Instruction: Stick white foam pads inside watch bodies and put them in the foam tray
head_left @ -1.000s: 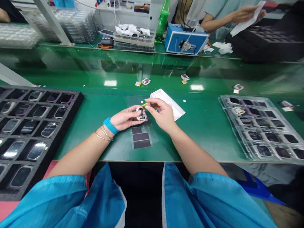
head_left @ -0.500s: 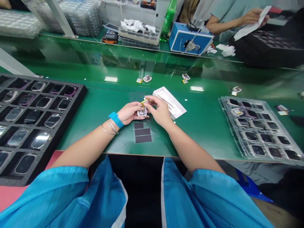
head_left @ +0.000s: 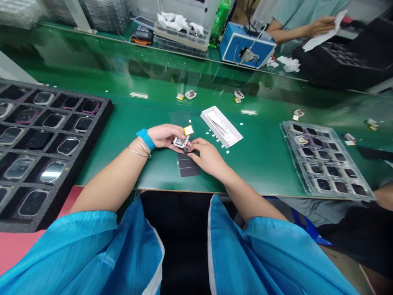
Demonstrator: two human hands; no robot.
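My left hand [head_left: 166,137] is closed around an opened white smartwatch case [head_left: 181,141], its inner parts facing up. A silver battery [head_left: 188,130] with yellow edging stands out from the case beside my left thumb. Just right of the case is my right hand [head_left: 207,156], its thumb and index finger brought close together; whatever may be between the fingertips is too small to make out. Under and left of those fingers lie dark rectangular adhesive pieces [head_left: 188,168] on a clear sheet, partly covered by the hand.
A white box [head_left: 222,127] with tweezers lies ahead, small white bits around it. Opened watches with batteries [head_left: 190,95] are spread farther back. A black foam tray [head_left: 106,112] of watches is at left, clear trays [head_left: 327,159] at right. Across the bench, a person's hand [head_left: 322,26] holds white paper.
My right hand has left the battery and dropped to the lower right of the case. The battery now stands out more to the right. The view has shifted slightly.
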